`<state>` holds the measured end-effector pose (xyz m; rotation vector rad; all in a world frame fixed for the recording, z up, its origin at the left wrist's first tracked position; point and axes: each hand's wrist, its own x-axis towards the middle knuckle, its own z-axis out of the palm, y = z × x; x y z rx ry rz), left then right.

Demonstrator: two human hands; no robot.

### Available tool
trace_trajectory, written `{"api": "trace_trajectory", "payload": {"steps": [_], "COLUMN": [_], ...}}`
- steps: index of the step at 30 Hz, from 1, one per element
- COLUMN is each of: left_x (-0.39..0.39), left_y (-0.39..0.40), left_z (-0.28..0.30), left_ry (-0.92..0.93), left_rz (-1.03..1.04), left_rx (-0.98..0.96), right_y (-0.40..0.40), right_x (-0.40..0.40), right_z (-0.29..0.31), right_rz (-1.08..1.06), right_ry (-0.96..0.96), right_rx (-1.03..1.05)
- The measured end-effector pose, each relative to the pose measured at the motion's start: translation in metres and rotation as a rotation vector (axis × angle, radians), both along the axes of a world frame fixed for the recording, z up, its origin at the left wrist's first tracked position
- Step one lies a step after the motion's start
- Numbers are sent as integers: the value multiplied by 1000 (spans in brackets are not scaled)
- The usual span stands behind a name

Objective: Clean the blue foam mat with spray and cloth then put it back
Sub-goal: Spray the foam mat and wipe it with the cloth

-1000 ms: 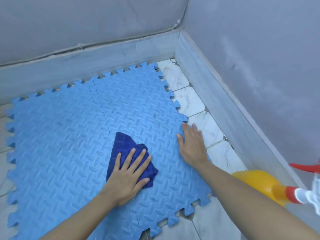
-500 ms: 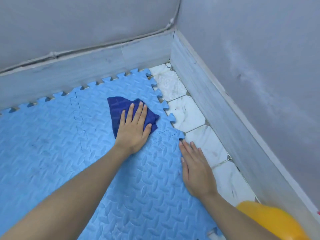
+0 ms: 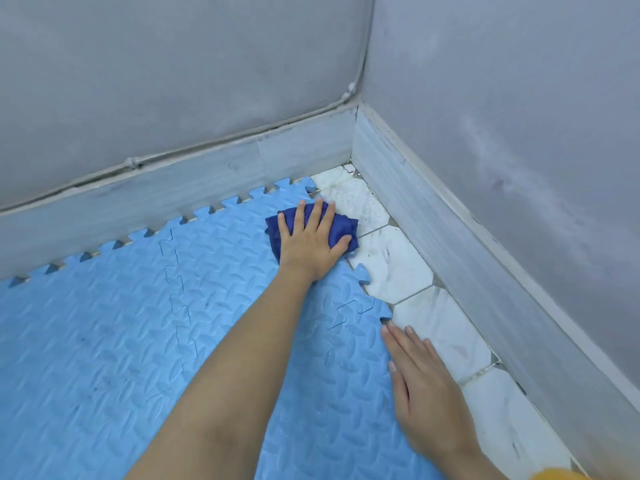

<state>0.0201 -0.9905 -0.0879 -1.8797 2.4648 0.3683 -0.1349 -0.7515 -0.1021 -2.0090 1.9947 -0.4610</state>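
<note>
While the blue foam mat (image 3: 121, 341) is lying flat on the floor w/ its toothed edge against the baseboard (image 3: 156, 199), the left hand (image 3: 311, 240) is pressing down on a dark blue cloth (image 3: 341, 225) at the mat's far right corner, fingers spread & flat on top, not curled round it. The cloth is poking out past the fingertips & hanging partly over onto the white floor tiles (image 3: 398, 268). The right hand (image 3: 420, 382) is lying open & flat, palm down, on the mat's right edge nearer the person, holding nothing, fingertips reaching the tile seam. Btm right corner: a yellow thing (image 3: 554, 475) is getting cut off by the frame, can't tell what it is. Cloth's underside & the mat beneath the forearm are being hidden.
</note>
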Motion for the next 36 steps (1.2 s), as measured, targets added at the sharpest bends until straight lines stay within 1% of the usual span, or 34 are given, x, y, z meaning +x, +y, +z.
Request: {"api": "trace_trajectory", "payload": {"steps": [3,5,8,11,13,14,15,17,21,23,25,28,30,32,34,36], "left_x": [14,33,68,97,107,108,107,100,112,128,139,145,148,153,151,138], "left_y": [-17,6,83,179,219,225,220,195,113,75,52,41,40,40,53,87], "left_z": [3,1,0,0,-4,-5,-5,-6,-12,-13,-13,-13,-12,-11,-12,-12], "left_ry": [20,11,58,35,13,7,2,1,36,63,61,67,65,69,57,34], "left_rz": [87,92,0,-145,-156,-137,-100,22,327,458,527,493,443,418,387,250], "left_rx": [19,-1,-71,-102,-98,-96,-100,-117,-100,-83,-87,-88,-65,-56,-105,-182], "right_y": [-2,-3,-3,-3,-7,-12,-21,-39,-36,-31,-42,-97,-146,-184,-200,-201], "right_x": [0,-2,0,2,10,18,27,49,74,78,82,104,115,116,112,110], "right_z": [0,0,3,9,14,18,21,20,10,13,16,14,9,7,5,2], "right_rz": [4,5,4,-5,-51,-89,-136,-197,-328,-401,-385,-142,-10,31,17,12], "right_ry": [-7,-2,15,62,122,146,157,159,208,161,125,68,77,43,0,-14], "right_rx": [1,2,21,29,-11,-50,-89,-94,-83,-72,-91,-36,-7,-10,-57,-92]}}
